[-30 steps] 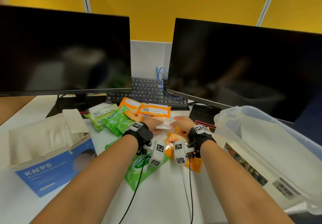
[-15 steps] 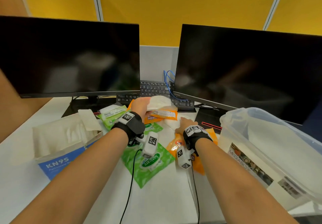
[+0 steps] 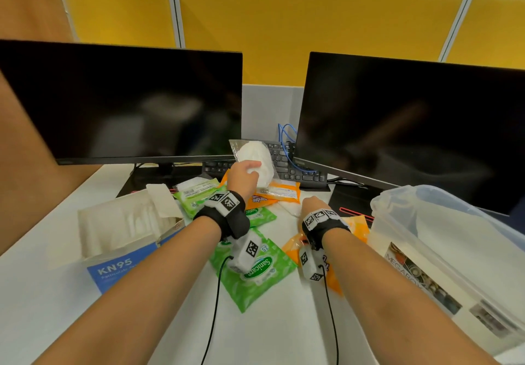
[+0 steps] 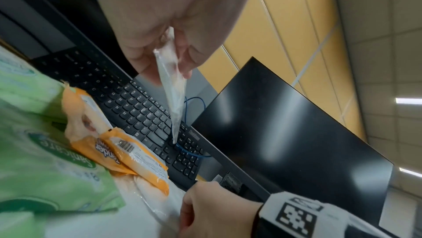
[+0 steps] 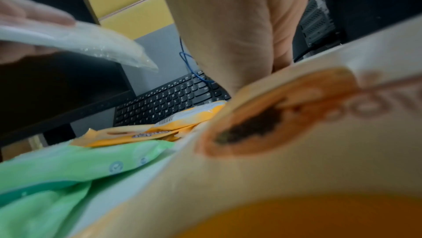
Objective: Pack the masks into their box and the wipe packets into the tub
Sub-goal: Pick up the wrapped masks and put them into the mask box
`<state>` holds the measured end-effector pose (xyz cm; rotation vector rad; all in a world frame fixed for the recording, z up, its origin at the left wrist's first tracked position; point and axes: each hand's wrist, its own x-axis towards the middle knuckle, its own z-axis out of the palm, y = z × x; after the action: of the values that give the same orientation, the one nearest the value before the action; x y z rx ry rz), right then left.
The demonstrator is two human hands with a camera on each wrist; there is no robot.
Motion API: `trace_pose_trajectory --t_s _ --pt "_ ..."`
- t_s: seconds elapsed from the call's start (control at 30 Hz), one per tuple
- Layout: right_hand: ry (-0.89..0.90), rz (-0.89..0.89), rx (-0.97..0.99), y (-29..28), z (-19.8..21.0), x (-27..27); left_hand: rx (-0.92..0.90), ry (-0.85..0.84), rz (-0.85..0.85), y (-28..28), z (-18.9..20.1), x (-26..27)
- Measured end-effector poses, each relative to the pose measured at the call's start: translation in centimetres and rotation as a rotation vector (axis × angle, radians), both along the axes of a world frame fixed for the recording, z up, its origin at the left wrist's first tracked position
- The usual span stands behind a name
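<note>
while the left hand [image 3: 245,175] is raised above the desk at about 12 o'clock of the pile, its thumb and fingers pinch a wrapped white mask [image 3: 255,160] by the lower edge; the left wrist view shows that mask [image 4: 170,86] edge-on, a thin clear sleeve hanging down from the fingertips [image 4: 146,61] over the keyboard [image 4: 137,108]. the right hand [image 3: 312,204] is low on the desk at 3 o'clock of the left one, on a second clear-wrapped mask [image 3: 289,208]; from the left wrist view its fingers [image 4: 194,214] curl at that wrapper's edge, but whether they truly grip it i cannot tell, and the right wrist view is mostly filled by a blurred orange packet [image 5: 297,133] pressed near the lens.

the mask box [image 3: 125,239], blue with "kn95" on it, sits open at 9 o'clock of the pile, white masks already standing inside. the clear tub [image 3: 443,251] lies at 3 o'clock, its far end cut off by the frame edge. green wipe packets [image 3: 255,273] and orange ones [image 3: 272,194] lie loose on the white desk [image 3: 270,336] between box and tub, partly hidden under the wrists and their tagged bands. two dark monitors [image 3: 122,103] stand behind.
</note>
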<state>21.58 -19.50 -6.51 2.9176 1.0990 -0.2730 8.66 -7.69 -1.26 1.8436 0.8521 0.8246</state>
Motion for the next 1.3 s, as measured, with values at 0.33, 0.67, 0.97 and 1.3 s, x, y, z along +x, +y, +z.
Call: trace_pose_trajectory --t_s 0.33,0.67,0.97,1.3 --pt "0.188 -0.114 0.013 2.1 -3.7 3.3 0.158 0.309 -0.062 0.4 -1.2 -0.6" --pt "0.013 0.059 -0.054 2.8 -0.9 2.4 -0.007 0.527 -0.035 1.9 -5.5 0.6" --pt "-0.073 0.106 -0.001 2.8 2.9 2.1 0.090 0.265 0.002 1.3 -2.8 -1.5" --pt "0.417 0.147 0.930 3.1 12.2 -3.7 0.208 -0.044 0.253 0.1 6.3 -11.1"
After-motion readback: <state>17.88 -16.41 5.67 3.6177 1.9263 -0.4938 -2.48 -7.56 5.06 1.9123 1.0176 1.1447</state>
